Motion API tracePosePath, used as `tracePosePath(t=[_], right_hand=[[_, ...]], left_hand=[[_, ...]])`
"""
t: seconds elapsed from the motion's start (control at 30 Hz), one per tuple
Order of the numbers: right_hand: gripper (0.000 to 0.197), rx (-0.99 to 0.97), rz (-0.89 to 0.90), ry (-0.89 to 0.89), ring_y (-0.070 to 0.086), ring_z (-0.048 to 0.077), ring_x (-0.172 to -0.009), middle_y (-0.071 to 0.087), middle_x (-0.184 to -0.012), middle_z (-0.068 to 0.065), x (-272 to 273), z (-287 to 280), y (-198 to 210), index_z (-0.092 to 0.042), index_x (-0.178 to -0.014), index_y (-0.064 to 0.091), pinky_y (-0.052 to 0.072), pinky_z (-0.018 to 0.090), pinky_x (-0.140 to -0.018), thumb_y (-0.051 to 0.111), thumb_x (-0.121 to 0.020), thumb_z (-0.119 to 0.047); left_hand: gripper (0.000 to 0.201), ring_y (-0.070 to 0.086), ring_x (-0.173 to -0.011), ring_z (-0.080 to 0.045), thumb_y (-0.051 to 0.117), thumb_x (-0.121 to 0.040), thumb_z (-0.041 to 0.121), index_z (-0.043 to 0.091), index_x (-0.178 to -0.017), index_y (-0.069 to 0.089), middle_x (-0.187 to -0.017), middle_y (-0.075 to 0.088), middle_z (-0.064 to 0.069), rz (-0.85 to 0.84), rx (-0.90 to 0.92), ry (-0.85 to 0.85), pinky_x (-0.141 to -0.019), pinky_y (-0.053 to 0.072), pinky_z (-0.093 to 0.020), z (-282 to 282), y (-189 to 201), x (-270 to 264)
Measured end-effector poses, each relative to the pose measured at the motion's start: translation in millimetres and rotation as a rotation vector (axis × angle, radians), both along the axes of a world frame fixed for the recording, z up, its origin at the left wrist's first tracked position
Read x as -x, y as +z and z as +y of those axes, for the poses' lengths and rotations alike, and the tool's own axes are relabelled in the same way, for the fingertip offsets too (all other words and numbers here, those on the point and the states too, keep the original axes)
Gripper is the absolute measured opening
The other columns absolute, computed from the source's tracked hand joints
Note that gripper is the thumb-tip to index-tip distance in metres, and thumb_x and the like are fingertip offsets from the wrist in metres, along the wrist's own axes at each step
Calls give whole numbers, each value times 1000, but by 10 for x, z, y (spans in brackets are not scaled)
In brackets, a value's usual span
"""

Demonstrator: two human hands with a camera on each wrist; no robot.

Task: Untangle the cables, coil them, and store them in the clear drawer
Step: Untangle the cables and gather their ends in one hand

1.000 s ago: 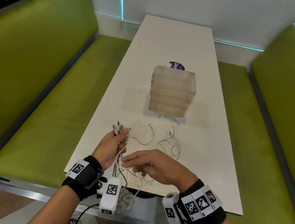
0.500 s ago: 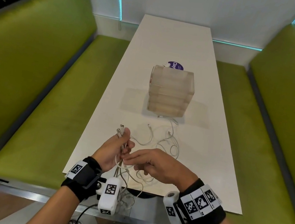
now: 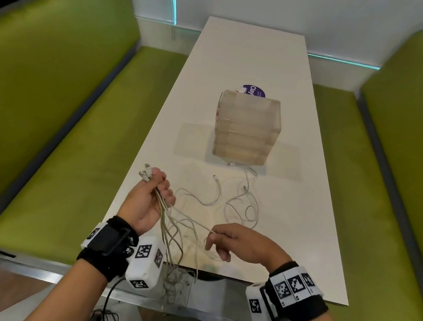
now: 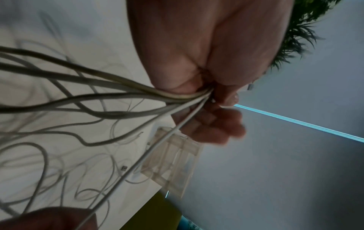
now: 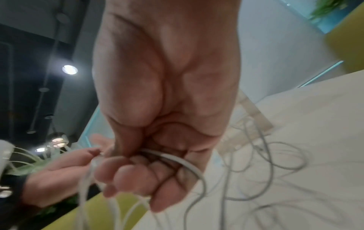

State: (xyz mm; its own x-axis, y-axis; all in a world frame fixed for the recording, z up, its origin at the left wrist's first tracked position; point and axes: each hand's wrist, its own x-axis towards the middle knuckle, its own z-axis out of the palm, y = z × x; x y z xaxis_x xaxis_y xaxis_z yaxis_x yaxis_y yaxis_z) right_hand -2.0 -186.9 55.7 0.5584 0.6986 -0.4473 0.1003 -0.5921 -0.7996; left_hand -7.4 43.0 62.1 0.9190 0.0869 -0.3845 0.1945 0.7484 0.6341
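My left hand (image 3: 152, 192) grips a bundle of white cables (image 3: 166, 217) near their plug ends (image 3: 146, 173), which stick out above the fist. In the left wrist view the strands fan out from the left hand (image 4: 208, 93) toward the table. My right hand (image 3: 219, 236) pinches one white cable (image 5: 177, 158) drawn taut from the bundle, thumb against forefinger (image 5: 118, 146). More tangled cable loops (image 3: 242, 205) lie on the white table (image 3: 305, 233), and some hang over its near edge. The clear drawer unit (image 3: 246, 129) stands shut at mid-table.
Green benches (image 3: 72, 141) flank the table on both sides. A purple round sticker (image 3: 255, 91) lies behind the drawer unit. One cable end (image 3: 232, 165) lies at the drawer unit's base. A wall closes the far end.
My right hand has slid away from the left, rightward and toward me, drawing one cable out of the bundle. The left hand has kept its grip and risen slightly.
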Motion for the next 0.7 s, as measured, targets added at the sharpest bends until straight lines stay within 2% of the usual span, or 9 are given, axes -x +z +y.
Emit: tracePosePath(t=[0.07,0.1,0.23,0.3,0.33,0.4,0.5,0.6,0.7], right_hand=[[25,64,-69,-13,55,6,-64,59,-66,-8,-73,-66,-81,-18,-89,63,43,25,-72,44,-98,-31],[24,115,-118,-16,56,6,-68,61,-69,-8,-123,-90,-123,-17,-87,64,43,24,-72,46,-97,-31],[24,164,-244,-167,62,22,-83,66,-83,-1,-378,-223,-213,-14,-83,65,46,31,-77,49,-97,-27],[25,99,-284,-300,63,28,-82,67,-78,-2,-498,-308,-166,-17,-78,65,46,35,-76,49,-97,-24],[27,48,-294,-358,62,28,-77,66,-73,-3,-543,-333,-126,-19,-76,65,45,36,-74,48,-97,-23],[31,-70,-297,-430,60,19,-66,62,-64,-1,-578,-288,-4,-20,-73,65,44,35,-71,47,-98,-22],[30,-196,-260,-492,59,15,-56,54,-55,-4,-534,-37,148,-14,-74,66,45,29,-65,49,-97,-21],[32,-168,-317,-421,53,11,-48,49,-47,-13,-465,218,262,-24,-65,61,42,24,-57,51,-95,-20],[38,-46,-399,-304,47,-2,-48,53,-47,-23,-430,333,310,-28,-62,54,33,11,-51,45,-94,-8]], left_hand=[[23,29,-34,-1,39,-97,32,14,-83,45,-48,34,9,-39,-9,-39,-36,25,-14,39,41,-7],[24,26,-33,0,38,-97,34,15,-85,46,-47,33,10,-57,-29,-41,-36,20,-15,57,69,-12],[27,23,-32,-1,34,-100,34,14,-90,49,-47,30,10,-128,-92,7,-37,17,-16,196,260,-24],[27,21,-34,-1,35,-101,34,14,-92,51,-47,29,10,-136,-135,46,-37,16,-17,276,330,-33],[25,21,-35,-1,38,-100,33,14,-93,52,-48,28,11,-127,-185,53,-37,16,-17,279,339,-34],[14,23,-38,-2,51,-94,27,13,-94,54,-51,31,11,-105,-334,16,-37,18,-16,191,310,-17],[32,27,-44,-5,68,-76,28,14,-104,60,-58,38,10,-102,-568,-190,-39,27,-17,-141,198,19],[36,26,-44,-7,69,-81,20,16,-116,60,-60,48,6,-128,-630,-274,-40,25,-19,-446,134,26],[28,25,-45,-9,67,-85,19,14,-113,67,-63,41,-2,-154,-622,-267,-41,25,-20,-550,124,-2]])
